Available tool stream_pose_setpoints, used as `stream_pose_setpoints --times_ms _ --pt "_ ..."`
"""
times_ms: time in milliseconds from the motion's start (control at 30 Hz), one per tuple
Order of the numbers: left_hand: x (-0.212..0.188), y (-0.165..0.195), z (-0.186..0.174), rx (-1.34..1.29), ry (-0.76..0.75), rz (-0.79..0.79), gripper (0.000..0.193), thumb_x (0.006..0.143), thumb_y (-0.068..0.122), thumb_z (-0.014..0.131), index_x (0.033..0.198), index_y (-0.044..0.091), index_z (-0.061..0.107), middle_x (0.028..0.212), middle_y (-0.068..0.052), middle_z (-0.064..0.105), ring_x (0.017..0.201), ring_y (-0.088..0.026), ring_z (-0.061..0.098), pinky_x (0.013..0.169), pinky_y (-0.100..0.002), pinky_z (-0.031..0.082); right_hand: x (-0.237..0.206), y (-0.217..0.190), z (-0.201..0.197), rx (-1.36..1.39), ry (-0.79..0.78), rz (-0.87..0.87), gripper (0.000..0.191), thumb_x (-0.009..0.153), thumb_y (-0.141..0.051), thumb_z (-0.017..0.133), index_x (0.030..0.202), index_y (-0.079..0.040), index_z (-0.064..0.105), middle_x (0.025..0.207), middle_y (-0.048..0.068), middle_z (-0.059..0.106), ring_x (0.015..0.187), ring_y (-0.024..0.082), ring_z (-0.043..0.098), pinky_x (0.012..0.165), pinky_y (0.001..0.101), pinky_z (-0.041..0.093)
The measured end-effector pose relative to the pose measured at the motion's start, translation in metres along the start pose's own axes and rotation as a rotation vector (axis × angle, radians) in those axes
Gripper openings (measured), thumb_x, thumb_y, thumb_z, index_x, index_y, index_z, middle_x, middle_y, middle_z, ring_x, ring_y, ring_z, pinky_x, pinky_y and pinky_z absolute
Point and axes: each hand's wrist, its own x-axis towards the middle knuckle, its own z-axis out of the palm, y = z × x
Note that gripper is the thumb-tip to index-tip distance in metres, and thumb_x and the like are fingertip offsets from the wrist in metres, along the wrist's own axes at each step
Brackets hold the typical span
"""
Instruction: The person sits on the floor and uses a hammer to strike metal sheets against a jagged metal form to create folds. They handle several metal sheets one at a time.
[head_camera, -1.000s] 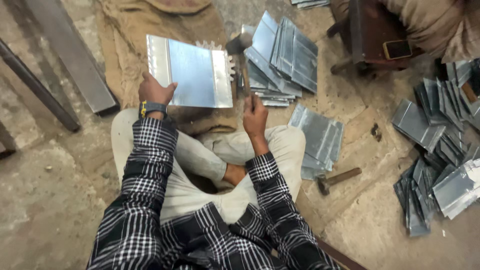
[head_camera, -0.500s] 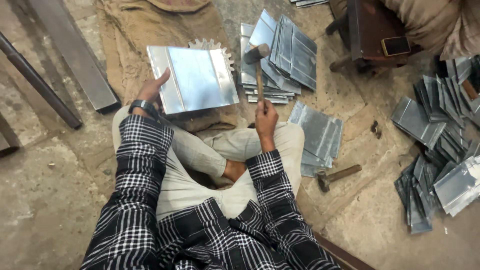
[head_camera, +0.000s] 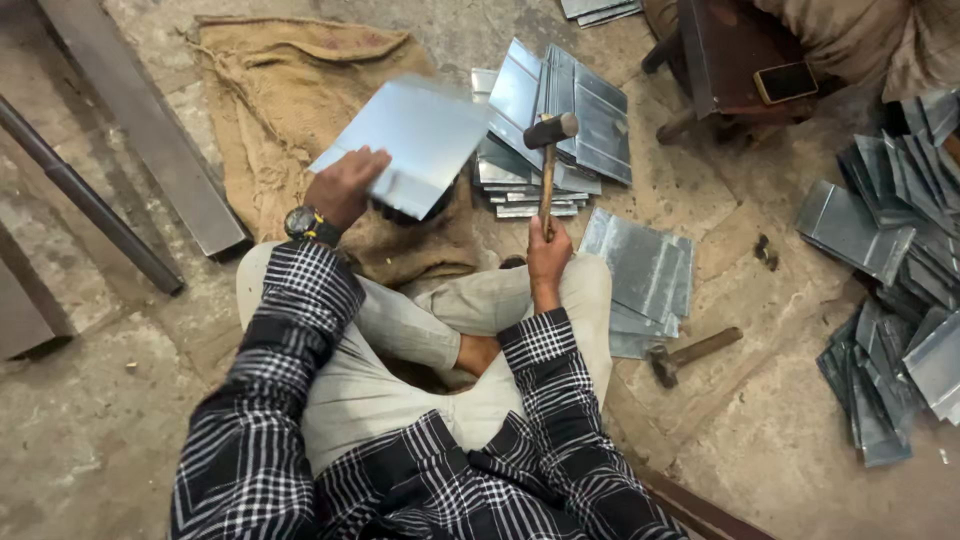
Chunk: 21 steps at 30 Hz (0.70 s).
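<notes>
Down over our crossed legs, our left hand (head_camera: 345, 186) is raised at the end of a bent, checked-sleeved arm, fingers closed on the near edge of a shiny rectangular galvanised metal sheet (head_camera: 415, 135), which tilts up off the brown burlap sack (head_camera: 270, 90) spread on the floor. Our right hand (head_camera: 548, 255) rests near our knee with its fingers wrapped round the handle of a wooden-handled hammer with a dark steel head (head_camera: 547, 160), held upright so the head stands just right of the sheet's far corner, apart from it. Behind the hammer lies a stack of folded grey metal panels (head_camera: 575, 110); 1 smaller pile (head_camera: 640, 270) sits beside our right knee, with a second hammer (head_camera: 690, 353) lying just beyond it.
</notes>
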Motion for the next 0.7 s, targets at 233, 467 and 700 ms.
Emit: stream_pose_setpoints --times_ms 233,467,700 --pt "-0.024 -0.019 0.035 0.025 -0.091 -0.391 0.06 0.078 0.024 0.073 0.135 0.012 0.06 0.143 -0.026 0.053 0.135 -0.047 0.048 0.114 -0.063 0.034 -0.005 0.007 0.007 0.017 -0.079 0.02 0.023 0.099 -0.022 0.072 0.099 0.001 0.07 0.066 0.001 0.061 0.057 0.008 0.053 0.053 0.0281 0.043" --pt "-0.028 -0.016 0.057 -0.363 0.102 -1.089 0.061 0.09 0.036 0.072 0.132 -0.005 0.059 0.125 -0.032 0.063 0.118 -0.046 0.06 0.102 -0.05 0.047 -0.015 0.004 0.023 0.318 -0.249 0.155 0.019 0.104 -0.018 0.064 0.11 0.0 0.068 0.069 -0.004 0.058 0.057 0.004 0.05 0.05 0.023 0.039" --pt "-0.021 -0.018 0.061 -0.785 -0.062 -1.034 0.053 0.085 0.03 0.081 0.126 0.0 0.066 0.119 -0.022 0.073 0.111 -0.034 0.072 0.096 -0.042 0.055 -0.03 -0.01 0.029 0.238 -0.286 0.05 0.027 0.101 -0.013 0.064 0.124 0.0 0.065 0.072 -0.005 0.056 0.059 0.003 0.047 0.05 0.0229 0.038"
